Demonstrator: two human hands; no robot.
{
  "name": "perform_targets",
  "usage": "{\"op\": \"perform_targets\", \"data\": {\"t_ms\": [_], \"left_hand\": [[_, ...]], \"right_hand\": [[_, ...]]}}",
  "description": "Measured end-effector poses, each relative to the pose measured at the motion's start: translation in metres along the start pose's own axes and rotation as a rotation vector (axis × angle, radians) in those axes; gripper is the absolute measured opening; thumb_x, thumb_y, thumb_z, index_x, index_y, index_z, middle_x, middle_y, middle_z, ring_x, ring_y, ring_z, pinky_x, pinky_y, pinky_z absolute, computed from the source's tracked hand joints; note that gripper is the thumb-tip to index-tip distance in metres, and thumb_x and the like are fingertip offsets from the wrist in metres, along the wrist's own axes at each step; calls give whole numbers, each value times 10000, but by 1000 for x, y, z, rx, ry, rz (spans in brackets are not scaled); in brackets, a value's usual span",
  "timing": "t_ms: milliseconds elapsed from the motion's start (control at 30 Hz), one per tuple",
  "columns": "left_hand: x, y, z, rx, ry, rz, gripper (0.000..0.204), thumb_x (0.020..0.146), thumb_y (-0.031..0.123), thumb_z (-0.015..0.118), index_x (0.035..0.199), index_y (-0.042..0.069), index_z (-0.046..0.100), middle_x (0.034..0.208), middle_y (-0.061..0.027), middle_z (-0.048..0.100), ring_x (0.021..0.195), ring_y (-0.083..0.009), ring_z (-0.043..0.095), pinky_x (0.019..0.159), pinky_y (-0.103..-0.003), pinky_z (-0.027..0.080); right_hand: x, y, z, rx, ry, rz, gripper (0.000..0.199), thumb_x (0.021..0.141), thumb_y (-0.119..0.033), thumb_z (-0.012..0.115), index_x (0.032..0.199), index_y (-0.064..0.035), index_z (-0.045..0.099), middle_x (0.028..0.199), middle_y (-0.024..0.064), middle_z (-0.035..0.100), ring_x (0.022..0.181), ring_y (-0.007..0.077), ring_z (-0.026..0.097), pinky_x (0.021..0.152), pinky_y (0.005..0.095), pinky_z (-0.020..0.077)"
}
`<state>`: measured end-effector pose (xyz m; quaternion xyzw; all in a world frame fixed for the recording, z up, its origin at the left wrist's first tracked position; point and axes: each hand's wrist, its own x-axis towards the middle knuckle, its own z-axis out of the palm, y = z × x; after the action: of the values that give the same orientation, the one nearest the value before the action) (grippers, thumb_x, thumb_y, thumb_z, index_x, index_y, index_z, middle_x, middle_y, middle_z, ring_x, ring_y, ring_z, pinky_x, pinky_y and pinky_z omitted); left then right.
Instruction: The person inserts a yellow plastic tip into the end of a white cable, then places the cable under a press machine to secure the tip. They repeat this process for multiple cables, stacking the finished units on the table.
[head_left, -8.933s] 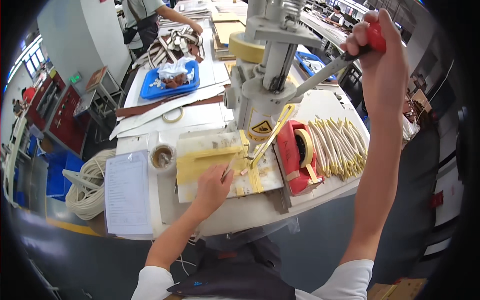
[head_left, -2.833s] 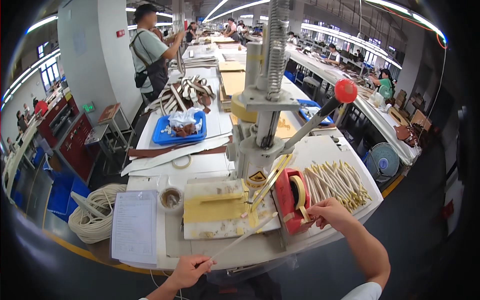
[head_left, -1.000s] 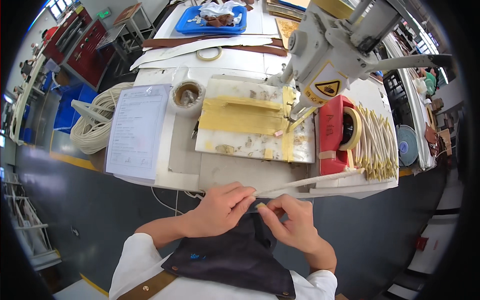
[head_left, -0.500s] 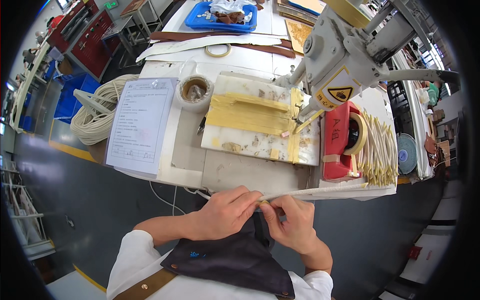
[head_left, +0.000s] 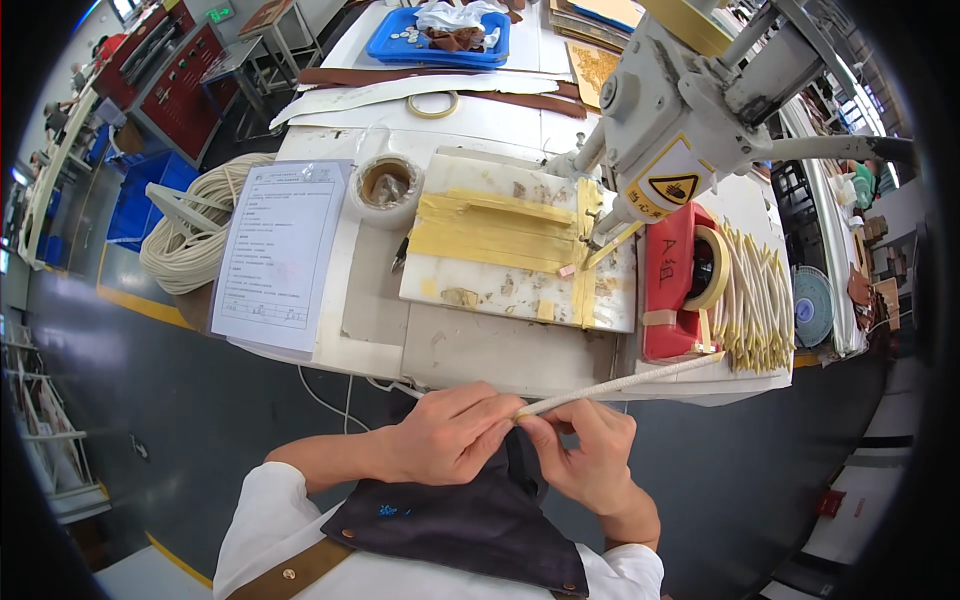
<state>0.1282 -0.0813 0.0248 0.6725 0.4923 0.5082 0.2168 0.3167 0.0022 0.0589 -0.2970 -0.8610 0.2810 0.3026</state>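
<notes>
A white cord [head_left: 620, 383] is pinched at its near end between my two hands, just in front of the bench's front edge. My left hand [head_left: 455, 432] grips it with thumb and curled fingers. Thumb and forefinger of my right hand [head_left: 585, 450] press at the same end, where a small yellowish bit shows between the fingertips. From there the cord slants up to the right, its far end beside the red tape dispenser [head_left: 662, 300], which carries a roll of yellow tape [head_left: 712, 268]. Many similar cords with yellow tips form a bundle [head_left: 755, 290] right of the dispenser.
A grey press machine [head_left: 670, 120] stands over a white board [head_left: 480, 298] covered partly in yellow tape. On the left are a printed sheet [head_left: 280, 250], a roll of clear film [head_left: 388, 190] and a coil of white cord [head_left: 190, 230]. A blue tray [head_left: 440, 52] sits far back.
The cord's far end has swung up and slightly left, so the cord slants more steeply. Both hands remain pinched at its near end, with only slight finger movement.
</notes>
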Motion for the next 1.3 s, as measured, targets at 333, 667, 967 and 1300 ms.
{"op": "perform_targets", "data": {"t_ms": [333,667,967,1300], "left_hand": [[1,0,-5,-505,-100,-367,99,966,111,704,930,18,710,709,-59,627,564,-157,586,500,-296,457],[-1,9,9,25,58,127,187,893,124,798,985,22,671,771,-73,655,587,-198,632,502,-294,508],[1,9,5,-698,-372,-403,288,1050,247,627,949,-19,670,651,-38,590,548,-103,551,484,-294,415],[14,1,15,-1386,-734,-1066,396,1088,320,564,1023,-39,717,598,10,533,461,-49,353,422,-227,286]], "right_hand": [[-5,4,-6,-94,50,-265,230,708,-155,893,840,-96,715,961,79,756,720,192,692,614,304,505],[-9,13,-11,130,38,-125,184,677,35,838,799,-31,717,854,111,759,684,221,715,599,295,551],[-19,27,-2,397,50,91,201,787,27,811,979,6,756,810,96,774,713,203,760,636,291,599],[-43,56,17,904,105,64,600,845,41,768,1408,48,559,1003,171,752,920,272,737,833,382,610]]}}
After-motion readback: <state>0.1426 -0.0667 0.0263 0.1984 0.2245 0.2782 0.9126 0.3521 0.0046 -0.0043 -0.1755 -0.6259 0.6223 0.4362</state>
